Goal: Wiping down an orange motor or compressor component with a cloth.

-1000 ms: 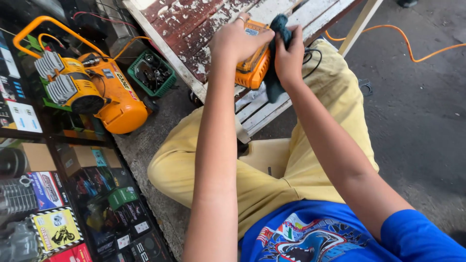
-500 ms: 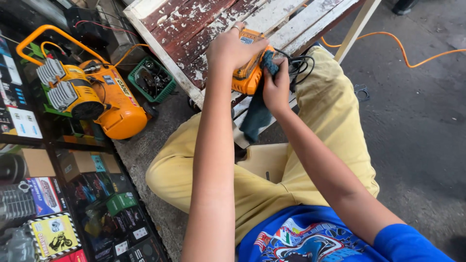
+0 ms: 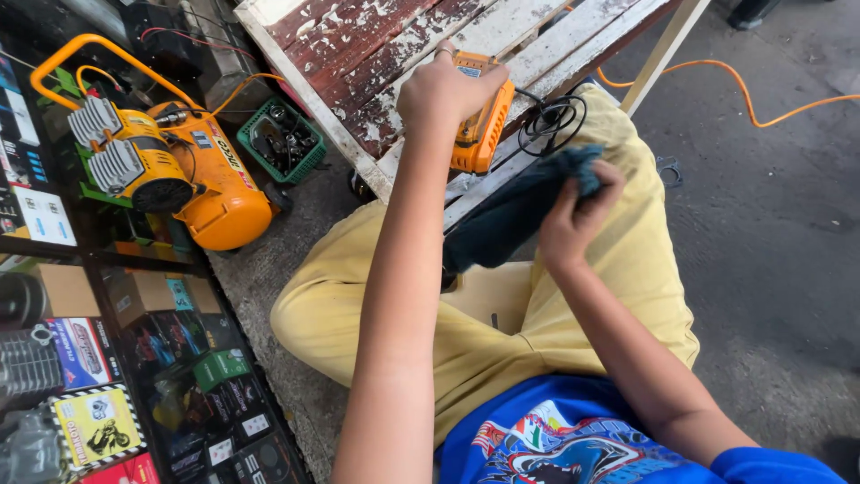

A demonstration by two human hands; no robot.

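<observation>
Orange-yellow air compressor [image 3: 175, 170] is noted at 9 o'clock on the floor, with a green basket [image 3: 285, 139] of small parts just beside it. Boxed goods [image 3: 98, 376] are seen at 7 o'clock. At 12 o'clock, the left hand [image 3: 445, 90] is clenched over an orange power tool [image 3: 481, 121] resting on the flaking wooden worktop [image 3: 376, 45]; its black cord [image 3: 551, 116] is coiled alongside. The tool is judged rigid, moderately heavy, best gripped across the body. At 2 o'clock, a dark blue cloth [image 3: 515, 211], soft and light, is grasped at its upper end by the right hand [image 3: 573, 220], above the lap.
</observation>
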